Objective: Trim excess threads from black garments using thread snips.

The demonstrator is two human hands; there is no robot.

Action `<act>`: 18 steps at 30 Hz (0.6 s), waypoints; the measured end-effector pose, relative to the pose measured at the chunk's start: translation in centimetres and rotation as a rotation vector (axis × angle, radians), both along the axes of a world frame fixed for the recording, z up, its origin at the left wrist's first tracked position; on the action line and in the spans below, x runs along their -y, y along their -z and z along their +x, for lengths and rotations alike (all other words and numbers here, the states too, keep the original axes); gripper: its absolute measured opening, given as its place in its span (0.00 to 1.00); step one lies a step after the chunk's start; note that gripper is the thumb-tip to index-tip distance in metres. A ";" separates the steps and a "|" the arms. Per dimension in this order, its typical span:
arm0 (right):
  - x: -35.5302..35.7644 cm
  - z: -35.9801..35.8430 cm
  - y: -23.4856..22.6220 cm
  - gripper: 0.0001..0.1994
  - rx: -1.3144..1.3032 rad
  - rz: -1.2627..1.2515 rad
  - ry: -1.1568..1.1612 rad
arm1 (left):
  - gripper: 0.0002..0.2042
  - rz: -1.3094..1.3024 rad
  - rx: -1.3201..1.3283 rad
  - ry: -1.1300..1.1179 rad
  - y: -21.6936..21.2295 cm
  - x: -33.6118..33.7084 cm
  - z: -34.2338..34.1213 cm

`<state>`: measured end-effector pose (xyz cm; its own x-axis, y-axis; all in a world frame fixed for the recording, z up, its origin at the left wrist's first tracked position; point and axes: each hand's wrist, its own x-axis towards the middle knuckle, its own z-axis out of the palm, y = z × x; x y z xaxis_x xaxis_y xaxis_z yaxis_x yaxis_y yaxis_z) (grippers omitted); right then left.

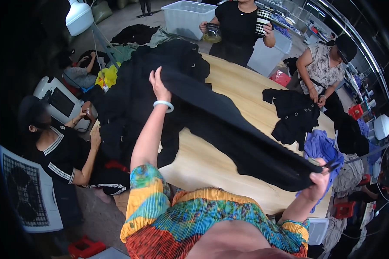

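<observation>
A long piece of black garment (229, 116) stretches across in front of me, from upper left to lower right. My left hand (161, 90), with a pale bangle (163, 105) at the wrist, lies against its upper end, fingers stretched out and apart. At the lower right end my right hand (319, 180) is closed round the cloth. A small dark pointed tool (332, 165) sticks out by its fingers; its kind is hard to make out. Beneath and beyond my left hand lies a large heap of black garments (134, 86).
The wooden table (250, 93) holds a black buttoned garment (294, 113) and purple cloth (320, 146). One person (326, 67) handles that garment; another (233, 26) stands opposite with a jar and a patterned cup. A seated person (69, 146) is at the left. White lamps (78, 19) overhang.
</observation>
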<state>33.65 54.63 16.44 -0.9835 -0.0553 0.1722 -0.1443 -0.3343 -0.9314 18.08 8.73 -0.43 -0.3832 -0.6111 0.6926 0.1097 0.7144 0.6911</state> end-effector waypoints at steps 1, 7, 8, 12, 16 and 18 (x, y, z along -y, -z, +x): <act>-1.0 0.2 -0.1 0.17 -0.020 -0.027 0.002 | 0.21 -0.015 -0.027 0.076 -1.0 -0.2 -0.6; -6.3 2.7 -0.6 0.18 -0.141 -0.226 0.054 | 0.16 -0.048 -0.023 0.618 -11.3 -2.8 -2.1; -7.1 2.8 -0.6 0.18 -0.187 -0.224 0.097 | 0.13 -0.128 -0.021 0.641 -13.3 -3.8 -1.3; -9.2 3.3 -1.6 0.17 -0.238 -0.248 -0.105 | 0.12 0.296 0.055 1.164 -18.5 -7.4 1.9; -6.7 4.6 -2.5 0.22 -0.241 -0.257 -0.220 | 0.13 0.680 0.220 1.499 -22.6 -13.0 4.3; -3.6 5.3 -2.2 0.25 -0.223 -0.186 0.044 | 0.13 0.500 0.517 1.458 -22.9 -11.1 5.5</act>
<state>38.98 58.20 18.65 -0.9212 0.0395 0.3871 -0.3563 -0.4855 -0.7983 23.54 19.78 22.45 -0.9227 0.3471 0.1678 0.1503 -0.0770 0.9856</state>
